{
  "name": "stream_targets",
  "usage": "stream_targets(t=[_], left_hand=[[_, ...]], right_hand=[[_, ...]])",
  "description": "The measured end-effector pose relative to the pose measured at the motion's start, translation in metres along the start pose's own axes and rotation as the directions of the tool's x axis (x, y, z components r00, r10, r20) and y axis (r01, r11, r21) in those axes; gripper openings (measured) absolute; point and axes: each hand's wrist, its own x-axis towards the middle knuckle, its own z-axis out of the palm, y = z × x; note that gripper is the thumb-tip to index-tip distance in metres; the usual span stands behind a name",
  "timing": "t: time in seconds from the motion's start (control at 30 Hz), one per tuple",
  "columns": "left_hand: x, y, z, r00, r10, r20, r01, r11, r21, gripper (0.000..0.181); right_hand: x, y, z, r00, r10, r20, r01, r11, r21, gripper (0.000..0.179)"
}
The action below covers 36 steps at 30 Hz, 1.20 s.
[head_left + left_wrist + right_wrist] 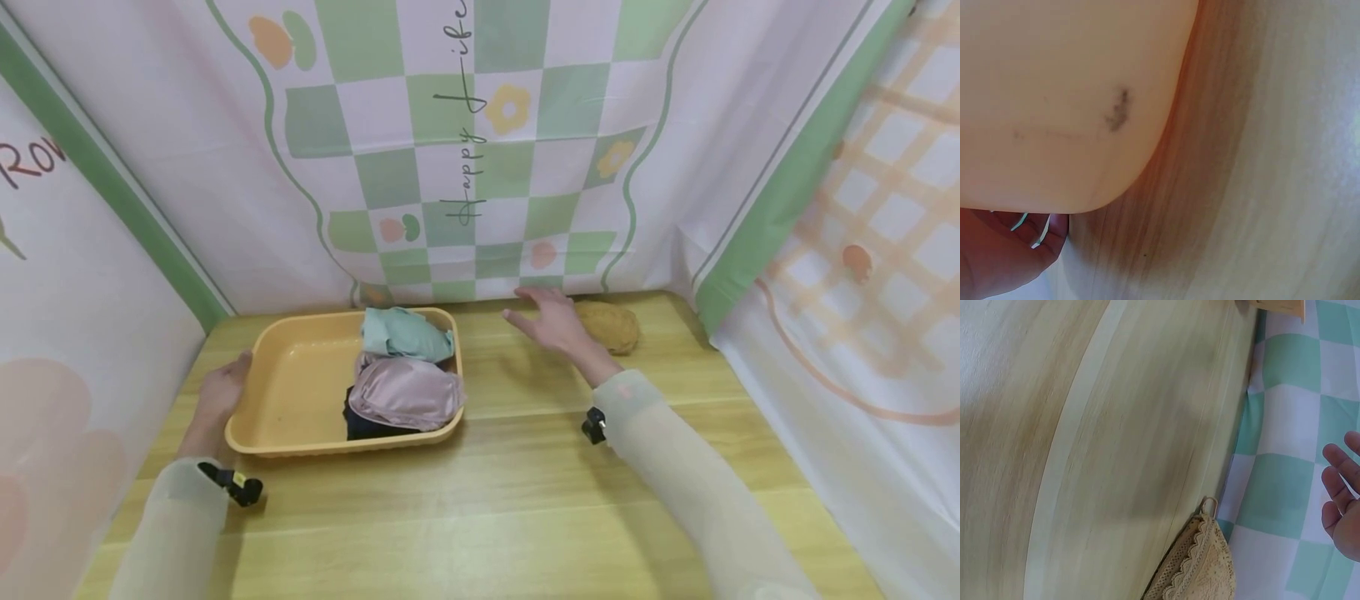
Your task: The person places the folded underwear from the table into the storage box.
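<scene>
A yellow plastic tray (315, 451) sits on the left of the table, and my left hand (221, 392) grips its left end. From the left wrist, that hand's curled fingers (1054, 234) show at the edge of the tray's outer wall (1072, 94). My right hand (558, 323) is raised with fingers spread and nothing in it, just left of a folded mustard lace bra (611, 327). The right wrist view shows that bra's scalloped edge and a strap loop. Inside the tray's right half lie a mint folded bra (405, 335) and a pink satin one (408, 392).
Dark fabric (367, 427) peeks out from under the pink bra. The wood-grain table (480, 517) ends at a hanging checkered cloth (495, 192) behind. More printed cloth hangs along the left and right sides.
</scene>
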Motion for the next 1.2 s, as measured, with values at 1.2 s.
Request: stream_targets(t=[1.2], left_hand=[[-0.002,0.000,0.001,1.000,0.004,-0.002,-0.004,0.999,-0.039,0.093]], right_hand=[[-0.016,0.039,-0.013,0.998,0.055,-0.025,-0.055,0.998,-0.009,0.076]])
